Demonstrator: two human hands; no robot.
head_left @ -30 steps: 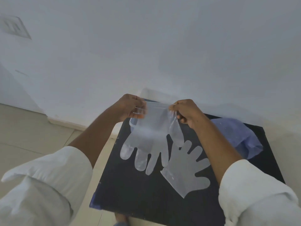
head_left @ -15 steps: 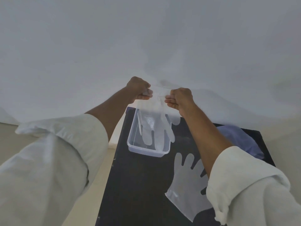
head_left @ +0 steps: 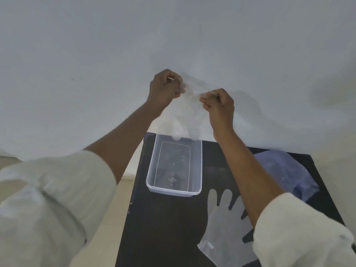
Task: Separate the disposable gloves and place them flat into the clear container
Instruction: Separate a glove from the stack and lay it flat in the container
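A thin see-through disposable glove (head_left: 185, 114) hangs fingers-down in the air, faint against the white wall. My left hand (head_left: 164, 86) pinches one corner of its cuff and my right hand (head_left: 219, 105) pinches the other. Its fingertips dangle just above the far end of the clear rectangular container (head_left: 174, 190), which stands on the black table (head_left: 163, 228) and looks empty. A second clear glove (head_left: 225, 228) lies flat on the table near me, partly under my right sleeve.
A bluish plastic bag (head_left: 285, 174) lies at the table's right side. The white wall rises directly behind the table. Pale floor tiles (head_left: 107, 218) show to the left of the table's edge.
Both hands have lifted the held glove higher and away from me. Its fingers have come up from inside the container to its far rim. The camera view has tilted.
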